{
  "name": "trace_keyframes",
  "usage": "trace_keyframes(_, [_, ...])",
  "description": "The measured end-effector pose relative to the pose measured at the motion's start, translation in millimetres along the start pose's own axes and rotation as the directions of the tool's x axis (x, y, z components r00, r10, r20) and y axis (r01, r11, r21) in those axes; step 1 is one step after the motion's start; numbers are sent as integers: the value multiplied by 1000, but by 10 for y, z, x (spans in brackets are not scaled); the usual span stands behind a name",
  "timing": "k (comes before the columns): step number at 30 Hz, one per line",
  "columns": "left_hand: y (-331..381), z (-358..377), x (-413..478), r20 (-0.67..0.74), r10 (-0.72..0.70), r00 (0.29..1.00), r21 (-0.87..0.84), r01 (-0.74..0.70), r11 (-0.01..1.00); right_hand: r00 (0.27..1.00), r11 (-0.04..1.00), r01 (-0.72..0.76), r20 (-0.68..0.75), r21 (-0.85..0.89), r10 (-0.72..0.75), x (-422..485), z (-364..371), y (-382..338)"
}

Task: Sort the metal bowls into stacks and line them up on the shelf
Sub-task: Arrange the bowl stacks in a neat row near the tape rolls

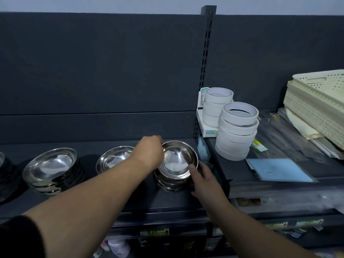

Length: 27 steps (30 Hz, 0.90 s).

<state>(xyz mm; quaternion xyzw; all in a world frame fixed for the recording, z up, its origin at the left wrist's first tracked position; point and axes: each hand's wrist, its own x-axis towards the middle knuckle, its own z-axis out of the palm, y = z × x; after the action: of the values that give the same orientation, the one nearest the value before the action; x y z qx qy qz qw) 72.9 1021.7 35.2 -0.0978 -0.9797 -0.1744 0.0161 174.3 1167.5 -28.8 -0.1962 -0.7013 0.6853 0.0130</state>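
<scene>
Left hand [149, 151]: fingers curl on the top bowl [176, 161] rim
Right hand [202, 177]: thumb on the rim (fingers hidden, cannot tell)
Stack [169, 183]: on the shelf [167, 202]

A shop was indicated: goods were displayed on dark slotted shelving [204, 71], with stacked tape rolls [235, 131] and price labels [154, 232].

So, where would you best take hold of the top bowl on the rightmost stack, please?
I'd pinch the rim of the top bowl from above on its left side: it nests in the stack, so only the thin flared rim stands proud.
</scene>
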Motion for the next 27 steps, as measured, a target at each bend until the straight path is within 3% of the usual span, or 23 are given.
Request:
trace_keyframes(4, [-23,90,-99,13,-17,1000,-12,18,1000,999,997,53,6,-50,-53,-33,6,-42])
trace_keyframes(9, [-35,168,-405,48,-48,998,-263,59,963,995,986,103,2,-131,-104,7,43,-42])
trace_keyframes(13, [-84,346,-750,0,-56,998,-542,47,839,998,989,63,-3,-133,-64,-3,49,-61])
trace_keyframes(16, [-114,423,-849,62,-119,991,-664,130,736,998,987,67,0,-146,-68,-20,56,-69])
trace_keyframes(27, [-141,421,-886,178,-147,973,-727,230,647,989,988,99,-93,-122,-110,-11,53,-96])
